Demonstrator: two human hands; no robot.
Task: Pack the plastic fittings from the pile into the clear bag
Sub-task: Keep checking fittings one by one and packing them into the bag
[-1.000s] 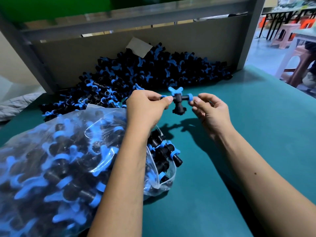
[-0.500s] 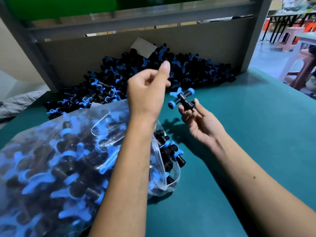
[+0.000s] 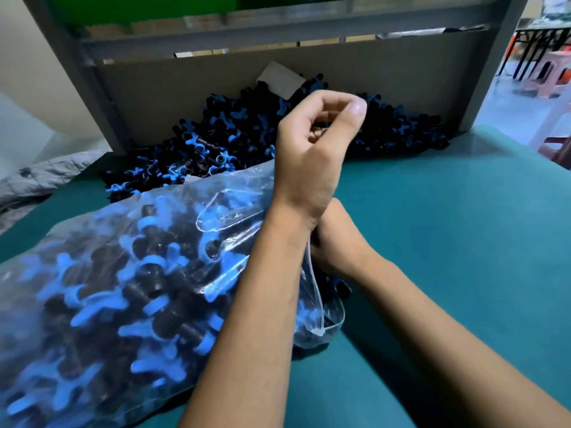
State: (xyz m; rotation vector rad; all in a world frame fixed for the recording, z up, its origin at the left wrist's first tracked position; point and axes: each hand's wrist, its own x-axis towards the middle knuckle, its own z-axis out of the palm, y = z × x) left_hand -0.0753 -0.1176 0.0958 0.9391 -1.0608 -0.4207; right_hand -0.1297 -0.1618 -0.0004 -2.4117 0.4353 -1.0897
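Two bare arms come into the picture from the bottom edge. No sleeves show on them at all (not even a cuff). The left hand [image 3: 312, 149] has no glove, no ring and no watch or band at the wrist. Its thumb has a short, clean nail with no paint on it. The right hand [image 3: 336, 242] is bare too, with nothing worn at its wrist, but most of it is hidden behind the left wrist, so its fingers cannot be seen. Both forearms are smooth and plain, with no marks or drawings on them.
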